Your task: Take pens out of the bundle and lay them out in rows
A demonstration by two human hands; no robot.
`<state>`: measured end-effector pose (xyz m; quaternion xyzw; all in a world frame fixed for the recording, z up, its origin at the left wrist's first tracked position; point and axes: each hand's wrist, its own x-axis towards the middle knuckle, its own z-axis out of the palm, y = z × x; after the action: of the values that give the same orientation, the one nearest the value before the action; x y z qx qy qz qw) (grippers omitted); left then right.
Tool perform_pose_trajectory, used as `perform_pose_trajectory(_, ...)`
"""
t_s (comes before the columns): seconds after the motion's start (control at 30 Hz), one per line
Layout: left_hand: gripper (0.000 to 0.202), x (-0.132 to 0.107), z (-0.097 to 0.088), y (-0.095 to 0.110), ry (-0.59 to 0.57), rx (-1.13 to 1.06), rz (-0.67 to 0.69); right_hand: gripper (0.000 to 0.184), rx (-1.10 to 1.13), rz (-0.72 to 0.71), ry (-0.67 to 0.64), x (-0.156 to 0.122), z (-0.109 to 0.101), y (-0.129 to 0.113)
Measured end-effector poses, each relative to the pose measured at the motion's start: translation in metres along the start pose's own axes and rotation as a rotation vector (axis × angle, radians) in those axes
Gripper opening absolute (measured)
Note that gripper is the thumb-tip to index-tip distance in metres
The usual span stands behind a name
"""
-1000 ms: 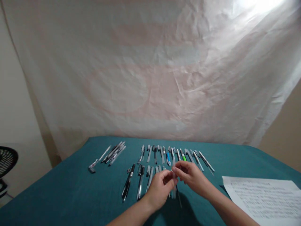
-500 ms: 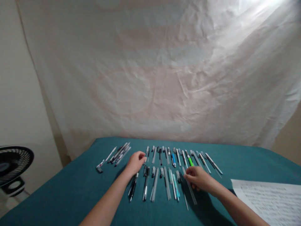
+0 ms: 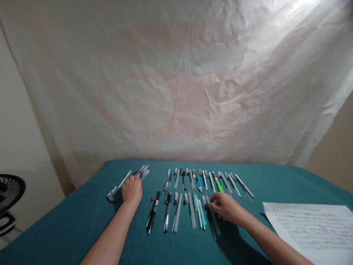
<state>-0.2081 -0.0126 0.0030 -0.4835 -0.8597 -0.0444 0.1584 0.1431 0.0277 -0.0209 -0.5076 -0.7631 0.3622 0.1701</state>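
My left hand reaches over the near end of a bundle of pens at the left of the table. Its back faces me and its fingertips are hidden. My right hand pinches the upper part of a clear pen barrel in the near row, which lies on the cloth close beside a thin refill and a cap. Left of that barrel are a light-blue pen, several clear barrels with caps, and a dark pen.
A far row holds more pens and caps, among them a blue one and a green one. A written sheet of paper lies at the right on the green tablecloth. A black fan stands off the left edge.
My left hand has moved left from the rows of pens to the bundle. My right hand has shifted the clear barrel left, closer to the refill. The view has turned slightly right.
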Motion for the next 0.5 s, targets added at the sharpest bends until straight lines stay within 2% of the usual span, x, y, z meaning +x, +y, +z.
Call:
perform_pose_trajectory(0.2, 0.032, 0.0003, 0.0056, -0.0038, 0.111, -0.011, 0.012, 0.019, 0.037, 0.02, -0.021, -0.0044, 0.0003, -0.0045)
perform_pose_trajectory(0.5, 0.03, 0.0002, 0.0073, -0.0078, 0.096, -0.156, -0.001, 0.025, 0.216, 0.042, -0.112, -0.0052, -0.0003, -0.0016)
